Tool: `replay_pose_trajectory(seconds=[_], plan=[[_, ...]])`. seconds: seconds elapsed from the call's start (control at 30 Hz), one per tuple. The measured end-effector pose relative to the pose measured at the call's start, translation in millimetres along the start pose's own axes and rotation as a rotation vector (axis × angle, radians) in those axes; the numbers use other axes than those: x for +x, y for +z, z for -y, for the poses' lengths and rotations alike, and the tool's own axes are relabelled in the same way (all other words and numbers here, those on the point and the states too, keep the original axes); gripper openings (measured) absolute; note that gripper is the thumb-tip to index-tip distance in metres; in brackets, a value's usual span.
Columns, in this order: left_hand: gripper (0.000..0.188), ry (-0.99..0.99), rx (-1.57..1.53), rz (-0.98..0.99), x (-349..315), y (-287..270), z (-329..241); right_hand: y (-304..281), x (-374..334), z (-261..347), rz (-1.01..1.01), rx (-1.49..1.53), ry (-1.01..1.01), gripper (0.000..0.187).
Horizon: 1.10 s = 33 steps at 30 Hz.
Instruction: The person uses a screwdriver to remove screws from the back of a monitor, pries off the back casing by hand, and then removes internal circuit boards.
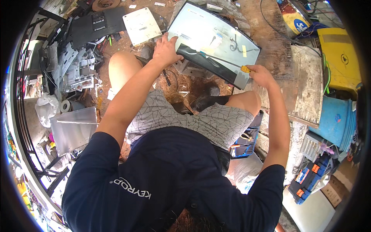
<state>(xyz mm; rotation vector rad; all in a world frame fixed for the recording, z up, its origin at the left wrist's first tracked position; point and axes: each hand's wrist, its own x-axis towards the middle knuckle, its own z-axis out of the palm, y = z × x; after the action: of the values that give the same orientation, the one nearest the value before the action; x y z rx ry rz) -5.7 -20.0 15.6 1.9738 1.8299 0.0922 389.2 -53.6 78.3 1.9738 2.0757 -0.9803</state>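
A large flat display panel (212,29) with a pale silvery face lies tilted in front of my knees, a glossy dark strip (210,65) along its near edge. My left hand (166,51) grips its near left corner, fingers spread over the edge and thumb by the dark strip. In my right hand (263,75), at the near right corner, is a screwdriver (245,69) with a yellow handle. Its long thin shaft points left along the dark strip; the tip is hard to make out. A short cable and yellow tape (244,51) sit on the panel's face.
A worn wooden board (272,50) lies under and right of the panel. To the left are a white square plate (142,26), a black panel (96,24) and piled metal scrap (73,65). Blue buckets (335,120), a yellow case (340,58) and a blue toolbox (309,179) stand right.
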Motion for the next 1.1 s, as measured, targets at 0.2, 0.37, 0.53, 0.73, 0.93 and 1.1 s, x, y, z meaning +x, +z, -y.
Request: replay_pose_trajectory(seconds=[0.2,0.37,0.53,0.73,0.93,1.1], plan=[[0.086,0.003,-0.033,-0.019,3,4,2,48,19,-29,-0.109,0.058,0.017,0.043],[0.08,-0.005,-0.014,-0.025,1,3,0,64,18,-15,-0.295,-0.089,-0.008,0.038],[0.078,-0.004,-0.001,-0.02,4,4,-1,43,-3,20,-0.444,-0.314,-0.033,0.04],[0.077,-0.043,-0.005,-0.023,3,3,6,8,-23,70,-0.501,-0.471,-0.116,0.045],[0.075,-0.006,-0.028,-0.048,5,8,5,24,18,8,-0.275,-0.185,-0.019,0.049],[0.073,-0.005,-0.08,-0.079,3,10,9,21,48,-4,-0.089,-0.083,0.026,0.05]])
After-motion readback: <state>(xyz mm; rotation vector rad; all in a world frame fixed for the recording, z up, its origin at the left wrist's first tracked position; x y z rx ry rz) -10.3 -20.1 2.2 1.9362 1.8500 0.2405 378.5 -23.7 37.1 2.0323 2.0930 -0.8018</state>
